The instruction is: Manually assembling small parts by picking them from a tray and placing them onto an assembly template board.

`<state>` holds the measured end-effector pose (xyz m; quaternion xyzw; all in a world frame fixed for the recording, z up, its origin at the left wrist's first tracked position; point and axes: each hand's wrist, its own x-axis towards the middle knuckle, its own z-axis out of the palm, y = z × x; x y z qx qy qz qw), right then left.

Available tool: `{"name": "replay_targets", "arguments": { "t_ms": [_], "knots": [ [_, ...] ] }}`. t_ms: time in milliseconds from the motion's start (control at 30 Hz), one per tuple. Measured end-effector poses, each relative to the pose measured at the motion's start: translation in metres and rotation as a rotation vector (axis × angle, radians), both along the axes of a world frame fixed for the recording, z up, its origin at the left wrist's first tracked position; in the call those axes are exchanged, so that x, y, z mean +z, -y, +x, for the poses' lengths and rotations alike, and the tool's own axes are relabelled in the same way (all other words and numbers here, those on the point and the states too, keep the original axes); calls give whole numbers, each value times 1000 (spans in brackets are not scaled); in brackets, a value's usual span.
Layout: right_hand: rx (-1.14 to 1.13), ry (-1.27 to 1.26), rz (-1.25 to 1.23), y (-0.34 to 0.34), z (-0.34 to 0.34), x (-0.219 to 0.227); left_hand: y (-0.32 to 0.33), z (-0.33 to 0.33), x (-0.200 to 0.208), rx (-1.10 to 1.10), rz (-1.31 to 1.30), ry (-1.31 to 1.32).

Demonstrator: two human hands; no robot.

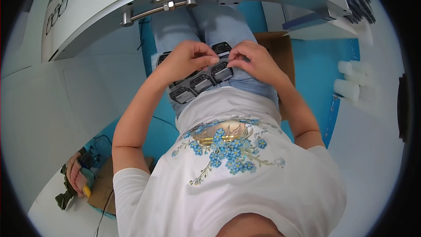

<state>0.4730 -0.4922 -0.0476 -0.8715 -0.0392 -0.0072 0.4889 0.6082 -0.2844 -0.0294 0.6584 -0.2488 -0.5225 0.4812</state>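
Sheet spot: the blk + gray sheet [199, 82] lies on the lap, on the blue jeans [175, 28], a bit tilted, its L end nearer the tummy.
L hand: L hand [186, 59] is over the far part of the sheet & hides some of it; L fingers [206, 49] bend in, tips close to thumb, abt mid-sheet. Can't tell if they grip a bit of it.
R hand: R hand [259, 62] is at the R end of the sheet; R fingers [239, 63] bend in w/ thumb near, tips at the edge of a dark shape. Can't tell if they pinch it.
Gap: tips of both hands are near each other, w/ some sheet showing btwn & below.
Sheet look: dark shapes w/ round corners, in rows, gray parts btwn, thin pale lines on top. Small marks too blurry to tell.
Shirt: white tee [263, 184] w/ blue flowers, on the near side of the sheet.
Worktop: white worktop [94, 15] w/ silver edge, past the sheet; metal rod [151, 11] along that edge.
Box: brown box [287, 59], R of the sheet.
Cups: white cups [346, 88], way R of the sheet.
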Motion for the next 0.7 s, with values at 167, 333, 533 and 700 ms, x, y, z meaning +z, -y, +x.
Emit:
{"name": "replay_targets", "arguments": {
  "t_ms": [167, 333, 533, 700],
  "knots": [
    [-4, -2, 16, 0, -5, 0, -1, 0, -5, -25, -18, -35],
    [19, 39, -21, -2, -6, 1, -4, -2, -4, -14, -9, -86],
    [167, 249, -131, -11, 6, 10, -2, 1, -12, -32, -30, -203],
    [263, 325, -243, -10, 22, 23, 5, 11, -4, -18, 13, -310]
  ]
}}
